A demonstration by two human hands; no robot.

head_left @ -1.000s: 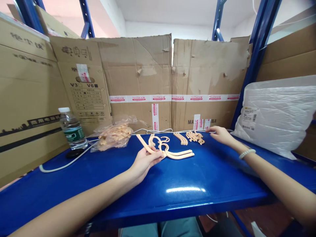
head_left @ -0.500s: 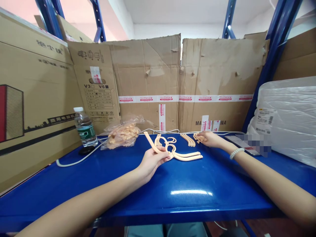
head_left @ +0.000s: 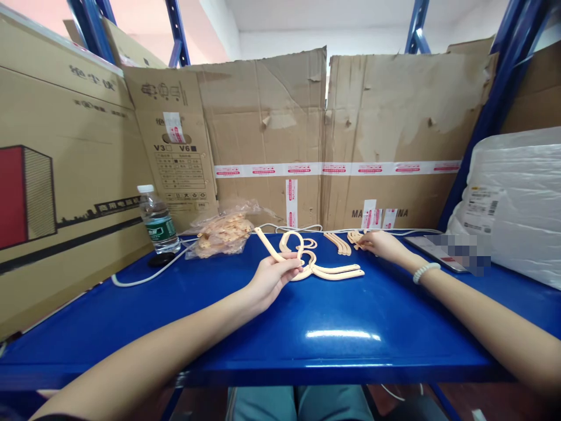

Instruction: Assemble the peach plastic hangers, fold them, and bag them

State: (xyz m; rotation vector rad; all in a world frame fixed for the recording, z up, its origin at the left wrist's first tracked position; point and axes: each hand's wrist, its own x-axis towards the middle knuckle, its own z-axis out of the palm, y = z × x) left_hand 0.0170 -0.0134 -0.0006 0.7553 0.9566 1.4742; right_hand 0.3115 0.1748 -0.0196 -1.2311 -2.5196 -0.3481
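My left hand (head_left: 276, 278) is closed in a pinch on a beige curved plastic piece (head_left: 268, 242), which looks like a folding hanger part with a straight arm and a rounded loop. Just behind and right of it on the blue table lie similar pieces (head_left: 337, 273) with long curved arms and hook-like loops. At the back, my right hand (head_left: 383, 247) has its fingers drawn together at a small pile of beige pieces (head_left: 354, 236); what lies between the fingertips is hidden. Left of that pile, several slim curved strips (head_left: 338, 244) lie side by side.
A clear plastic bag of beige pieces (head_left: 223, 234) and a water bottle (head_left: 158, 222) stand at the back left. A phone (head_left: 433, 251) lies by my right forearm, near a white wrapped bundle (head_left: 517, 204). Cardboard (head_left: 263, 140) walls the back; a white cable (head_left: 135, 282) crosses the table.
The view has shifted slightly. My left hand keeps hold of the beige piece, whose loop has turned a little. My right hand stays at the small pile.
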